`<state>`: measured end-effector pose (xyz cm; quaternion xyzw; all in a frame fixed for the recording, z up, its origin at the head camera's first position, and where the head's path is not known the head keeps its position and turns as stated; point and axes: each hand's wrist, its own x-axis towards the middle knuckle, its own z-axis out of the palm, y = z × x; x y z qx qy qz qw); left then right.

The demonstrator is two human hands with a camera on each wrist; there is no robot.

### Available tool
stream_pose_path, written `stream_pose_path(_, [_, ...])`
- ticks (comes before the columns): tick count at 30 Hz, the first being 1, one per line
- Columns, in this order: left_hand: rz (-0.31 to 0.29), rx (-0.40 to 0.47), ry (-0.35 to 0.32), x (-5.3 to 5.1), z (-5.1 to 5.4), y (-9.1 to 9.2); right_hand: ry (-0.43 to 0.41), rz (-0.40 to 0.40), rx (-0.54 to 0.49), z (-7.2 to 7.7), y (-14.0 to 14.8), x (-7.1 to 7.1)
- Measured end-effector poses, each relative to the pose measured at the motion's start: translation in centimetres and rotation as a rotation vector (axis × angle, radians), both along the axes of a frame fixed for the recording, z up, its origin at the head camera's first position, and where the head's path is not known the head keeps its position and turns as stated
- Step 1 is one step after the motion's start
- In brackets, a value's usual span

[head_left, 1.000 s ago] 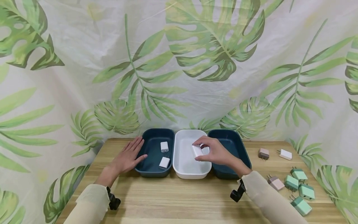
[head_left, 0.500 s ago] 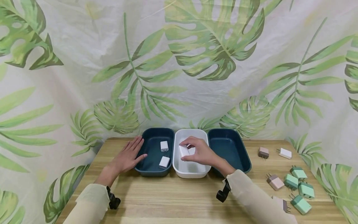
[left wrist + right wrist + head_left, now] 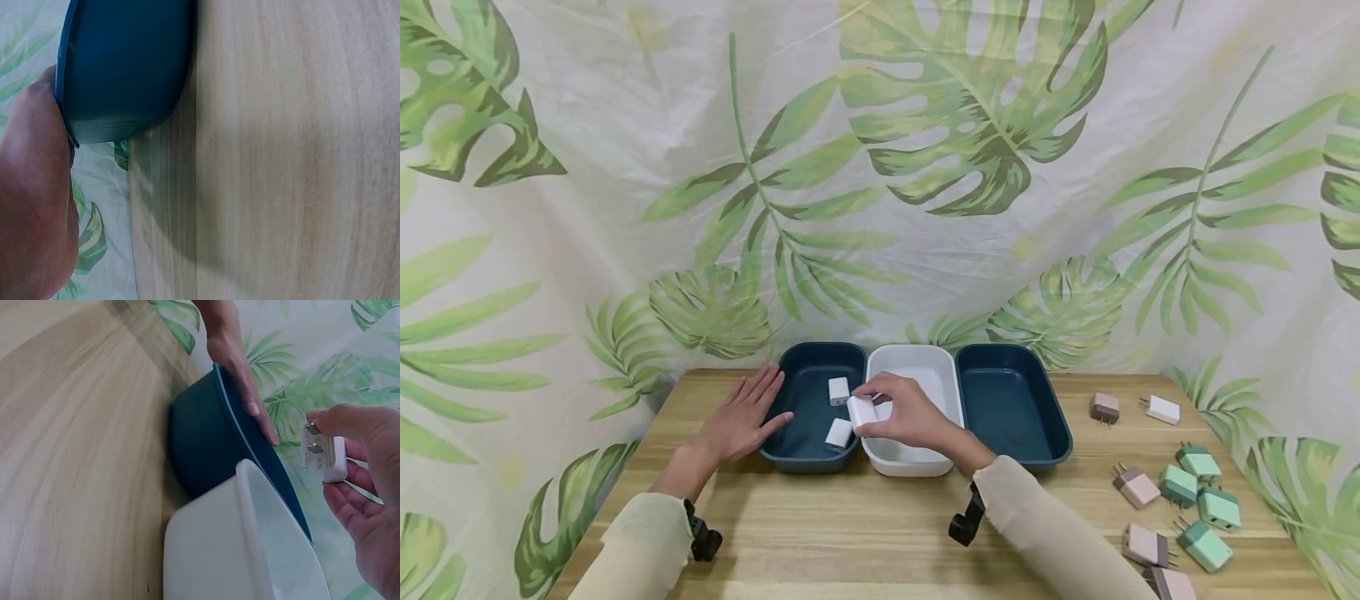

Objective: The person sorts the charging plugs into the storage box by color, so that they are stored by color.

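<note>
White two-prong wall charger (image 3: 862, 412) pinched between thumb and fingers of the right hand (image 3: 906, 410), held up over the adjoining rims of the left dark blue tray (image 3: 801, 421) and the white tray (image 3: 936, 383) (prongs facing the camera in the right wrist view). Inside that blue tray, two more white chargers (image 3: 838, 392), lying just apart. At its outer side, the left hand (image 3: 739, 423), resting against the rim with fingers straight and close together, thumb spread away from them across the edge. Next to the white tray, the right dark blue tray (image 3: 1011, 408). Farther right on the wood-grain table (image 3: 820, 533), one loose white charger (image 3: 1163, 410), four green chargers (image 3: 1219, 508) clustered together, and four pink-and-brown chargers (image 3: 1137, 487), the foremost cut off by the frame. On both arms, cream sleeves (image 3: 647, 542) and black wrist cameras (image 3: 704, 537). Behind everything, leaf-print cloth (image 3: 1000, 308).
</note>
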<state>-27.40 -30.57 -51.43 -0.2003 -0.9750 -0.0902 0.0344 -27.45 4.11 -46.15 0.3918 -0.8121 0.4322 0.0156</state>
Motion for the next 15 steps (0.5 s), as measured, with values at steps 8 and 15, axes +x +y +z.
stream_pose_path(8, [0.004, -0.015, -0.015, -0.1, 0.2, 0.0, -0.021, 0.018, -0.008, -0.4, -1.7, -0.2])
stream_pose_path(15, [0.011, -0.014, -0.019, 0.0, 0.2, 0.1, -0.04, 0.047, -0.007, -1.0, -2.8, -0.5])
